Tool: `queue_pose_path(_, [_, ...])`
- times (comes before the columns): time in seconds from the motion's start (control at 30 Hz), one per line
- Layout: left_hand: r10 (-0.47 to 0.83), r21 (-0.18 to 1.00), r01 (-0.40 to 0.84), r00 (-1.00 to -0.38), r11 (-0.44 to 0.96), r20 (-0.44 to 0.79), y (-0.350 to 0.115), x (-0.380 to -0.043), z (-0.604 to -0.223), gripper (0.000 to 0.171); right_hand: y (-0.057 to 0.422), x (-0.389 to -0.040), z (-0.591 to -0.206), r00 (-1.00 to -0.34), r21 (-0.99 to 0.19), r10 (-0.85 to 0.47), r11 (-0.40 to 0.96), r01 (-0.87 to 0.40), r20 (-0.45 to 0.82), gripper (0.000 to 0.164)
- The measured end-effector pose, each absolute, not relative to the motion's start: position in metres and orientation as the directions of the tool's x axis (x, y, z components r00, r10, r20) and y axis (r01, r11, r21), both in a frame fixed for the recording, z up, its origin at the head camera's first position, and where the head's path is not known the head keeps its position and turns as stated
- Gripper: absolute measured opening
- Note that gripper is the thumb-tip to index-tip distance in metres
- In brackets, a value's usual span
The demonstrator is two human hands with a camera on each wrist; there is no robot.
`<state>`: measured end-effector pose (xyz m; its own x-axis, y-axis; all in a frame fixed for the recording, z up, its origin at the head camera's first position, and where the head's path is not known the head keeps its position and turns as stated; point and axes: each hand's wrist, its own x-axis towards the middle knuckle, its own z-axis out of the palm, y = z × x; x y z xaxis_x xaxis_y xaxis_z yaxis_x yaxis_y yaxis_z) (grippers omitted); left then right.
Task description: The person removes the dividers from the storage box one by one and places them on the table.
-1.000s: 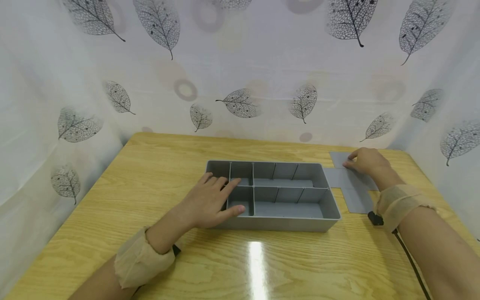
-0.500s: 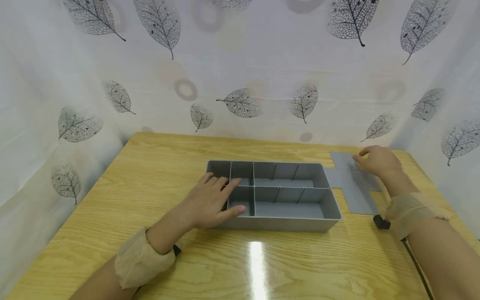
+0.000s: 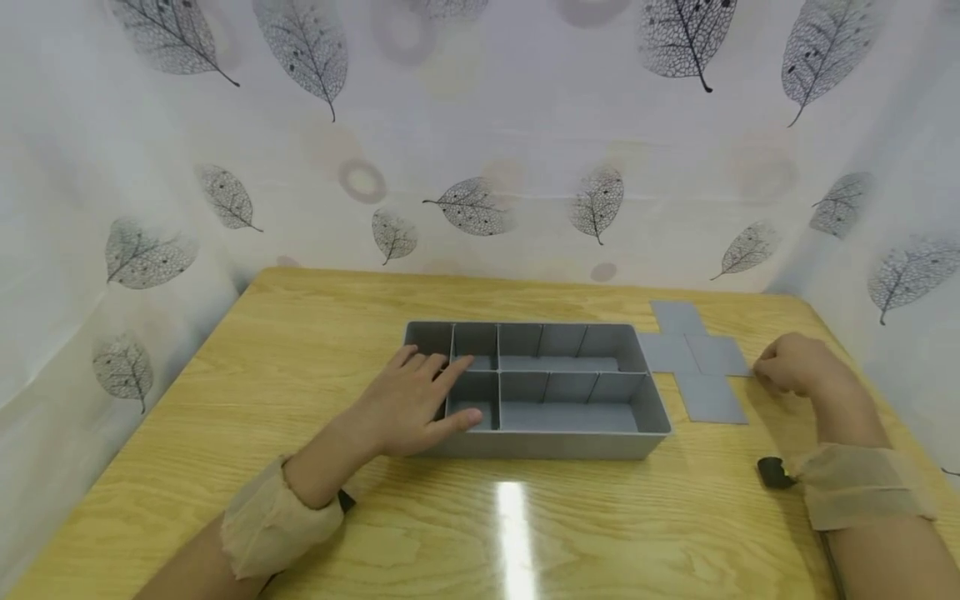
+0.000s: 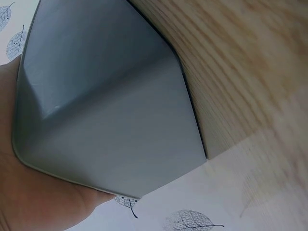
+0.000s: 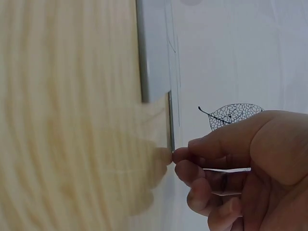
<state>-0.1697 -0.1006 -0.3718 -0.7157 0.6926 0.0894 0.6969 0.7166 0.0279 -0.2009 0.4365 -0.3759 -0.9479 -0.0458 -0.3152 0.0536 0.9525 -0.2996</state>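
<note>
Reaching in, forearms [image 3: 183,560] cut off at the edge, I rest my left hand [image 3: 397,407] spread and unclenched over the left end of the grey box [image 3: 555,446], hiding part of its compartments. My right hand [image 3: 801,367] curls at the right edge of the grey cards [image 3: 711,398]; whether thumb and fingertip pinch it, I cannot tell. The cards lie flat just right of the box, a cross with one reddish seam, before a leaf-print curtain [image 3: 525,108].

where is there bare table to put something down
Bare table lies left of the box and left hand, in front of the box between the wristbands, and in a strip between box and curtain. Right of the box is crowded: grey sheets and the right hand.
</note>
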Motion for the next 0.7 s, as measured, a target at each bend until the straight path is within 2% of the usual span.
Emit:
queue_pose_path(0.53, [0.691, 0.031, 0.696, -0.716, 0.717, 0.104, -0.102, -0.17, -0.373, 0.08, 0.433, -0.198, -0.372, -0.95, -0.283, -0.025, 0.957, 0.068, -0.312, 0.022])
queue_pose_path(0.7, [0.689, 0.03, 0.695, -0.717, 0.719, 0.11, -0.102, -0.17, -0.373, 0.081, 0.424, -0.195, -0.356, -0.962, -0.264, -0.033, 0.964, 0.041, -0.27, 0.031])
